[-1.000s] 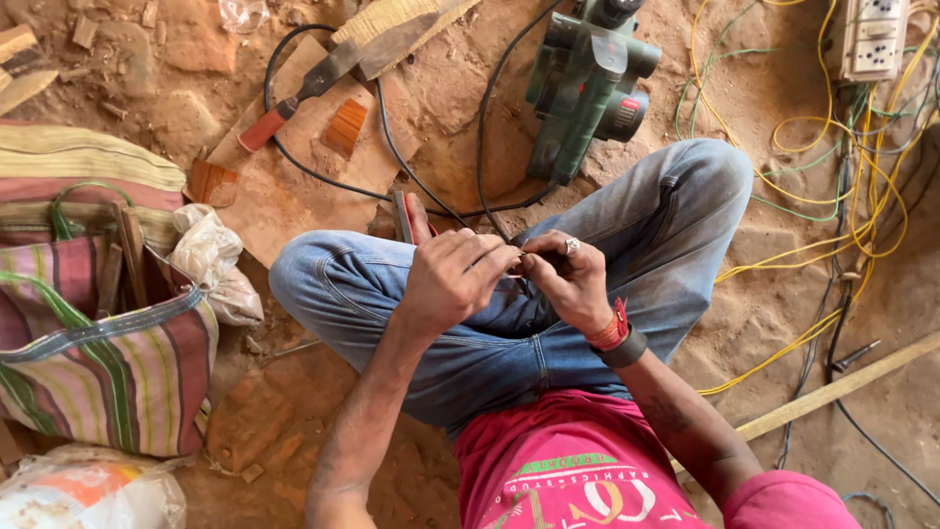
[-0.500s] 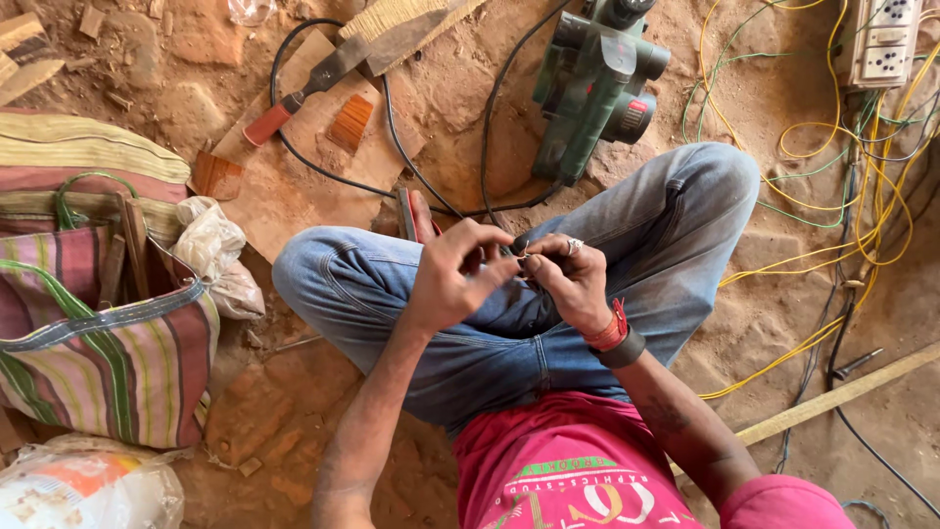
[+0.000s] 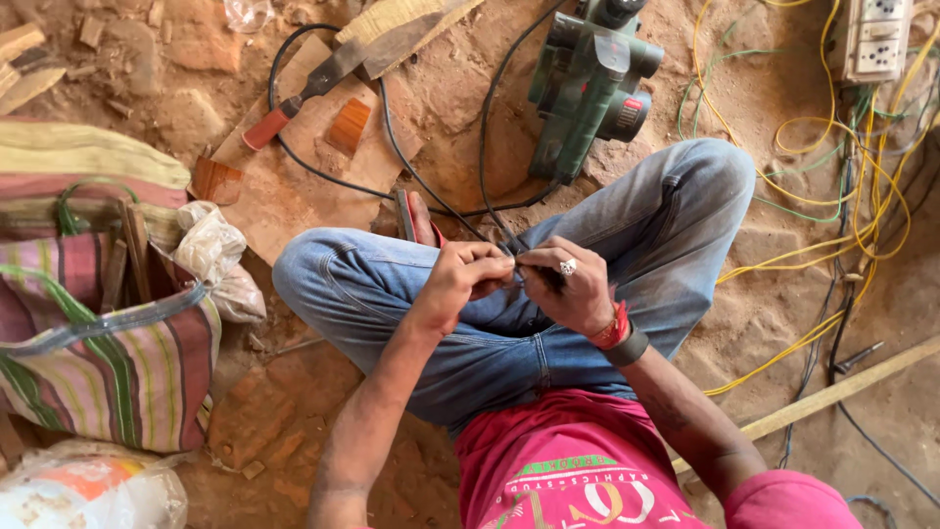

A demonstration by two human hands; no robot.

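**Both hands pinch black cable end over lap**

Pinched tight: left hand (image 3: 460, 279) and right hand (image 3: 568, 284) meet fingertip to fingertip above the crossed legs, both closed on the end of a thin black cable (image 3: 494, 233). Exact finger placement on the tip is too small to tell; the thumbs and forefingers look pressed onto it from either side. The right hand wears a ring, with a red thread and a dark band at the wrist.

The cable runs up from the hands over the knee, curves across the cardboard sheet (image 3: 294, 186) and heads toward the green power planer (image 3: 592, 88) on the dirt floor (image 3: 764, 304). A second loop of it passes a red-handled tool (image 3: 294, 98) lying on the cardboard.

Handling, judged: light, limp, rubber-sheathed cord. It bends freely and would sag if held far from the end, so a grip close to the tip, as here, gives control. The sheath should not be slippery in dry, dusty fingers. Any bare strands at the tip would be fine and easy to fray, better rolled than yanked. The planer's weight anchors the far end, so pulling hard would tug the machine.

Nearby: striped bag (image 3: 98, 343) at the person's left, yellow wires (image 3: 832, 196) and a socket board (image 3: 876, 39) at the right, a wooden strip (image 3: 832, 392) by the knee.
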